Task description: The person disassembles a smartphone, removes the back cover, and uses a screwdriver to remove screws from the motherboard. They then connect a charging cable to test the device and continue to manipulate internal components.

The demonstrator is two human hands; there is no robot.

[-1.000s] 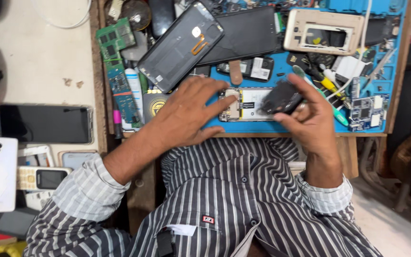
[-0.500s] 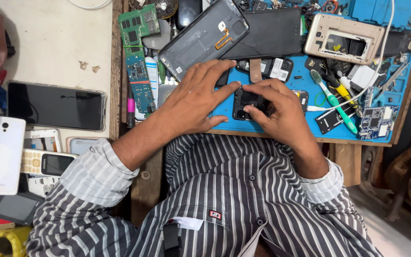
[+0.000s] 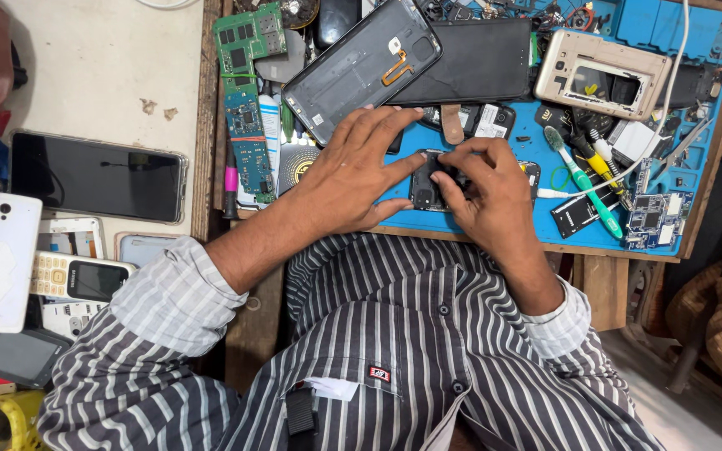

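Both hands press on the small dark phone [image 3: 429,182] on the blue mat [image 3: 536,225]: left hand [image 3: 353,171] lies flat, its grip released, right hand's [image 3: 486,188] fingertips pinch its edge; it looks seated but unfinished, parts lying loose around.

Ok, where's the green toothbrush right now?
In the head view the green toothbrush lies on the blue mat, right of the right hand, between it and the small circuit boards.

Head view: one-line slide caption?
Both hands, left hand and right hand, press a small dark phone onto a cluttered blue repair mat.
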